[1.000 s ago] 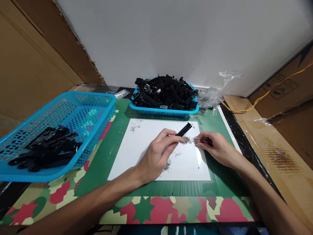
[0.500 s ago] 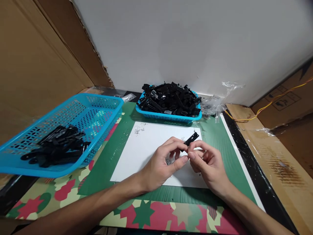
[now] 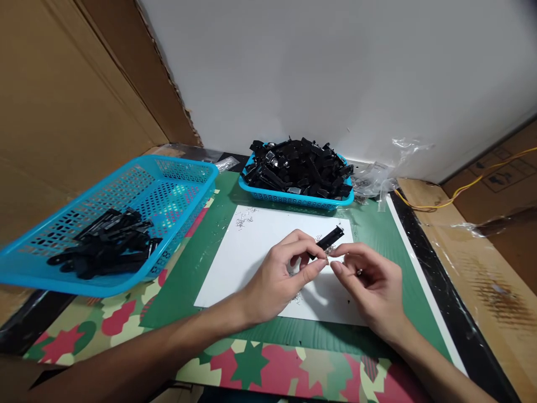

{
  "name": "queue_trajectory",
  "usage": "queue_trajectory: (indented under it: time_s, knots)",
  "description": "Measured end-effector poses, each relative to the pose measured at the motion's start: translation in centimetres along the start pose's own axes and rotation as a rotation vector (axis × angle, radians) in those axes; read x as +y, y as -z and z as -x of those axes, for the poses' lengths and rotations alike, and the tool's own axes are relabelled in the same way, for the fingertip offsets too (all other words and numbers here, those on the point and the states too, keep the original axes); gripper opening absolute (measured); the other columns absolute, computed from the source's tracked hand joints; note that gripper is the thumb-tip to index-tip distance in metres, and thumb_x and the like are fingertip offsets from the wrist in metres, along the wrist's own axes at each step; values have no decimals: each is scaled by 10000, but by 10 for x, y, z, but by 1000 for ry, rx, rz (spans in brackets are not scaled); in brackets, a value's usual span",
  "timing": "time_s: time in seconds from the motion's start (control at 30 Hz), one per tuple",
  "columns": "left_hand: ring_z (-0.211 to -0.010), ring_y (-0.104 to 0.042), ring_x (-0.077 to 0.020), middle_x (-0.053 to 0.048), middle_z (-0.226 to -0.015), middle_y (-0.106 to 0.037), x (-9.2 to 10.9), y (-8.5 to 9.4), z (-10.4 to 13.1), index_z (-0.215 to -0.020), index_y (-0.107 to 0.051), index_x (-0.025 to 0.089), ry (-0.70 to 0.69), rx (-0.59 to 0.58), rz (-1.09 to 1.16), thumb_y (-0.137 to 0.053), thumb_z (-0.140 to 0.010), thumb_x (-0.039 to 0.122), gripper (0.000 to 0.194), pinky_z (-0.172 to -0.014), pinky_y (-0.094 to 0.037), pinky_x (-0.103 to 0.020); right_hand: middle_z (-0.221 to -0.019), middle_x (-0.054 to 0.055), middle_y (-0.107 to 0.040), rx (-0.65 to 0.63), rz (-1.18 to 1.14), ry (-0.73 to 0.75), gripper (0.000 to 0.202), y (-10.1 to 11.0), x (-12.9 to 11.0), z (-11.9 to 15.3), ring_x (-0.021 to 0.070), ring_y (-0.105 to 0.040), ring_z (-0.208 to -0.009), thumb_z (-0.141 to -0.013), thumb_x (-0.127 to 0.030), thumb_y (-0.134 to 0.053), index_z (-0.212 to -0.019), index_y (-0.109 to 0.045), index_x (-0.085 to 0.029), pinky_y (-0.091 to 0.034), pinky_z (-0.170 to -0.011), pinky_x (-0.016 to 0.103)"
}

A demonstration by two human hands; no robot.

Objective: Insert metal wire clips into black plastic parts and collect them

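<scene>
My left hand [image 3: 279,280] is closed on a narrow black plastic part [image 3: 331,238]. The part tilts up and away to the right beyond my fingers, its lower end hidden by them. Thumb and forefinger meet at their tips, where a tiny light speck shows that I cannot make out. Just to the right, my right hand [image 3: 373,285] has its thumb and forefinger slightly apart, close to the left fingertips. A small shiny bit shows among its curled fingers, too small to name. Beneath both hands is a white sheet [image 3: 235,268] with small piles of tiny thin metal pieces [image 3: 245,218].
A blue basket [image 3: 289,197] heaped with black plastic parts stands at the back. Another blue basket [image 3: 104,290] at left holds fewer black parts. Clear plastic bags [image 3: 373,179] lie at back right. Cardboard [image 3: 423,198] and a yellow cable [image 3: 457,197] border the right side.
My right thumb and forefinger have parted and drawn a little right, away from the left fingertips. The black part has turned slightly in my left hand. The whole view has shifted a little.
</scene>
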State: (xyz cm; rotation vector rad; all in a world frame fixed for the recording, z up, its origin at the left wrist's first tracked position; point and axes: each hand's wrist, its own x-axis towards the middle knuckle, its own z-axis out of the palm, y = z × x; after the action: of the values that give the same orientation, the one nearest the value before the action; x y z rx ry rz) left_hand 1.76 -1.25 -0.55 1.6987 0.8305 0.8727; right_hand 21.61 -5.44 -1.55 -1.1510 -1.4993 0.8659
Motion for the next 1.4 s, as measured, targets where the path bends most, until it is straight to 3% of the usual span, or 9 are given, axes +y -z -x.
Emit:
queue_trajectory:
  time_s: [0.17, 0.23, 0.33, 0.53, 0.77, 0.9, 1.0, 1.13, 1.4]
  knots:
    - [-796, -551, -106, -40, -1122, -577, -1, 0, 2, -1073, -729, 212, -29, -34, -165, -618, -1037, 318, 158, -727, -472, -258, -611, -87, -383, 49, 349, 263, 105, 4, 0, 2, 81, -314, -491, -974, -172, -691, -1048, -736, -231, -285, -473, 236]
    - [-791, -560, -110, -49, -1140, -580, -3, 0, 3, -1086, -731, 214, -42, -29, -223, -607, -1041, 315, 166, -721, -485, -263, -594, -86, -390, 49, 435, 302, 77, 4, -2, 3, 78, -313, -471, -973, -172, -684, -1008, -741, -210, -304, -469, 236]
    - [-804, -589, -113, -55, -1172, -592, -5, 1, 3, -1106, -741, 223, -53, -35, -267, -599, -1048, 310, 176, -745, -510, -270, -570, -76, -385, 34, 436, 196, 82, 9, -5, 2, 88, -317, -461, -972, -235, -683, -947, -757, -207, -300, -459, 249]
    - [-1027, -661, -178, -72, -1195, -659, -5, 2, 2, -1198, -749, 250, -184, -82, -279, -516, -1076, 200, 268, -908, -555, -318, -557, -58, -383, 202, 229, -135, 211, 32, -3, -8, 104, -327, -501, -882, -385, -786, -794, -774, -194, -246, -475, 268]
    - [-929, -715, -188, -29, -1082, -776, -6, -3, 4, -1438, -551, 235, -92, -120, -306, -652, -1027, 235, 424, -880, -534, -337, -534, -75, -321, 42, 71, -382, 337, 52, 1, -16, 92, -257, -521, -805, -483, -838, -712, -749, -172, -194, -504, 271]
    - [-843, -722, -174, -29, -963, -805, -10, -5, 4, -1212, -707, 168, -212, -146, -399, -646, -1039, 275, 212, -887, -477, -351, -537, -79, -328, -27, 110, -451, 323, 51, 6, -18, 80, -254, -512, -764, -452, -862, -704, -740, -159, -171, -492, 265]
    - [-843, -714, -178, -43, -971, -812, -11, -6, 3, -1106, -743, 146, -276, -167, -462, -623, -1051, 305, 207, -820, -439, -342, -530, -62, -397, -105, 147, -503, 327, 48, 8, -18, 82, -293, -504, -765, -451, -845, -720, -744, -143, -188, -476, 257]
    - [-802, -674, -180, -29, -853, -785, -11, -7, 3, -1124, -747, 140, -317, -187, -515, -633, -1045, 331, 236, -765, -401, -329, -567, 3, -555, -201, 200, -539, 351, 41, 9, -17, 101, -383, -513, -799, -473, -787, -738, -730, -132, -225, -459, 248]
    - [-733, -630, -164, -34, -795, -751, -12, -7, 3, -1101, -756, 134, -368, -173, -574, -599, -1064, 351, 270, -757, -407, -330, -538, -32, -469, -162, 344, -400, 313, 33, 13, -9, 108, -386, -504, -870, -439, -710, -727, -691, -162, -254, -458, 247]
